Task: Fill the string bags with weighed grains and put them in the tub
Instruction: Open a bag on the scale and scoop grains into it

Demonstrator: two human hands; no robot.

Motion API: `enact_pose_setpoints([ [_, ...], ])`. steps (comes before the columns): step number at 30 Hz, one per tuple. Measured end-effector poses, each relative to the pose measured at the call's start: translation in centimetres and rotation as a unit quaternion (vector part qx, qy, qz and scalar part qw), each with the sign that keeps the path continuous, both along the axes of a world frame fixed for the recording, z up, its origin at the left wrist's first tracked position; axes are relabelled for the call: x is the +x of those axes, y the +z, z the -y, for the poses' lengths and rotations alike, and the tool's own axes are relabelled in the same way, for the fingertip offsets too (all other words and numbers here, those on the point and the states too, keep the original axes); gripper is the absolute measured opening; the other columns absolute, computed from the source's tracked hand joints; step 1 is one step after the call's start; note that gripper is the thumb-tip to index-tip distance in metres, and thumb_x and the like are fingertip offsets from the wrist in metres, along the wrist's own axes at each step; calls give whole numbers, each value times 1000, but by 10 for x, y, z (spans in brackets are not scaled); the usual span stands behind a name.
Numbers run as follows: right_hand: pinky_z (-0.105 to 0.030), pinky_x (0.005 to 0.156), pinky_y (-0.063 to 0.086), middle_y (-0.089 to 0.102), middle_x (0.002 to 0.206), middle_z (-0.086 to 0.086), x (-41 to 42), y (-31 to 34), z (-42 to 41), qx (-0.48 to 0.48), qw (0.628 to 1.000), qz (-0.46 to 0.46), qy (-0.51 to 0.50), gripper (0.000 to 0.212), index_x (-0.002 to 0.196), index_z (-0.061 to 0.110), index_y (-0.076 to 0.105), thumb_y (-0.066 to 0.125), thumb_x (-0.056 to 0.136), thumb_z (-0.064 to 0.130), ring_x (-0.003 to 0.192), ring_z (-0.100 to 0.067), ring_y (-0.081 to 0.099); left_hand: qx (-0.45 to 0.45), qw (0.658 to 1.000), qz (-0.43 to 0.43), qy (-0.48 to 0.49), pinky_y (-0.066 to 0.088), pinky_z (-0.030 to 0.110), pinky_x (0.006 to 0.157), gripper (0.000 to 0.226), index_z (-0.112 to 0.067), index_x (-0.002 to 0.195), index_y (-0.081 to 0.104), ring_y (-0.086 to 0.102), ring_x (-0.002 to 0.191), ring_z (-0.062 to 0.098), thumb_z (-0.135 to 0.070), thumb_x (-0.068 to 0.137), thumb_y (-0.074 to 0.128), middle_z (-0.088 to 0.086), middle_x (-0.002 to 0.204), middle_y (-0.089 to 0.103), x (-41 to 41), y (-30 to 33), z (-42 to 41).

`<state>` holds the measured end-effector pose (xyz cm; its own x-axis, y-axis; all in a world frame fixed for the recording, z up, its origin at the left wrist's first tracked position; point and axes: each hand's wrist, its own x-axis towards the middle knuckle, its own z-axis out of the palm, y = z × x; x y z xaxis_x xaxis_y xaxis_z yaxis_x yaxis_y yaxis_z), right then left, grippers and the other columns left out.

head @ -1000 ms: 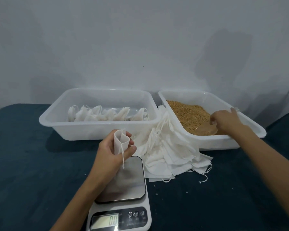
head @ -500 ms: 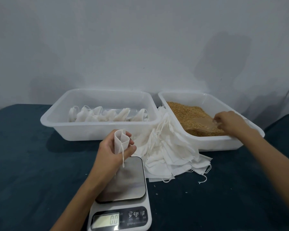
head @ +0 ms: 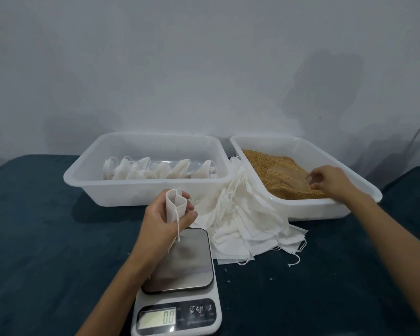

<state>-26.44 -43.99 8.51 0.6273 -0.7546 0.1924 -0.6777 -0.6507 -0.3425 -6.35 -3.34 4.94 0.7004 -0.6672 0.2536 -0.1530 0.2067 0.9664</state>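
My left hand [head: 165, 215] pinches 1 limp, featherlight string bag [head: 175, 204] by its open mouth, above the scale [head: 177, 282]. At 2 o'clock my right hand [head: 330, 178] grips a clear scoop [head: 287, 177] in loose, spill-prone grains [head: 264, 163]; the tub [head: 146, 192] sits at 12.

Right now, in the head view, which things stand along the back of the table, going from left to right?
Tub with filled bags → pile of empty bags → tub of grains → right hand, gripping a clear scoop.

Pale grey wall [head: 204, 57], dark teal tabletop [head: 34, 238]
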Motion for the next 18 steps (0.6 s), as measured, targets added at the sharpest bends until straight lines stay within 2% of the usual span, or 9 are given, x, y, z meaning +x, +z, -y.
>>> enact_pose_setpoints([
  [3, -43, 95, 52, 74, 101, -9, -2, 2, -5, -6, 1000, 17, 5, 17, 97, 8, 73, 76, 83, -2, 98, -25, 67, -2, 1000, 3, -2, 59, 26, 76, 26, -12, 106, 68, 67, 86, 17, 2, 88, 78, 7, 91, 71, -1, -1, 1],
  [6, -45, 99, 51, 74, 104, -10, -2, 6, -12, -7, 999, 44, 15, 18, 100, 7, 72, 74, 85, -4, 100, -26, 68, 5, 1000, 20, -5, 59, 43, 85, 26, -10, 108, 67, 67, 86, 19, 3, 88, 77, 12, 92, 71, -2, -1, 2],
  [8, -40, 100, 49, 73, 107, -11, 1, 11, -23, -12, 998, 58, 29, 22, 108, 5, 72, 73, 87, -2, 103, -27, 67, 9, 1000, 22, -6, 59, 47, 88, 27, -9, 108, 66, 67, 85, 19, 5, 87, 77, 14, 92, 70, -3, -2, 2],
  [11, -31, 91, 42, 72, 102, -8, 6, 25, -50, -41, 993, 76, 81, 24, 113, 6, 70, 72, 89, 3, 101, -25, 65, 12, 1000, 19, -12, 59, 46, 87, 27, -9, 109, 66, 67, 86, 19, 4, 87, 77, 14, 93, 70, -5, -1, 2],
  [13, -27, 90, 40, 71, 100, -1, 8, 39, -75, -44, 986, 87, 134, 24, 115, 10, 70, 71, 91, 5, 97, -16, 65, 18, 999, 28, -21, 59, 41, 87, 27, -11, 110, 66, 68, 87, 19, 1, 88, 78, 12, 93, 70, -5, -1, 2],
  [16, -14, 88, 42, 71, 107, 8, 9, 60, -119, -20, 968, 80, 236, 27, 117, 18, 70, 69, 92, 7, 98, 4, 64, 26, 998, 40, -37, 58, 31, 86, 28, -14, 111, 65, 68, 88, 17, -3, 89, 79, 7, 92, 70, -6, -1, 1],
  [18, -8, 91, 42, 70, 113, 13, 10, 68, -147, -16, 955, 68, 289, 30, 118, 21, 70, 69, 92, 6, 105, 6, 62, 31, 998, 36, -50, 58, 30, 86, 30, -15, 113, 65, 68, 88, 14, -5, 89, 80, 4, 91, 70, -7, -2, 1],
])
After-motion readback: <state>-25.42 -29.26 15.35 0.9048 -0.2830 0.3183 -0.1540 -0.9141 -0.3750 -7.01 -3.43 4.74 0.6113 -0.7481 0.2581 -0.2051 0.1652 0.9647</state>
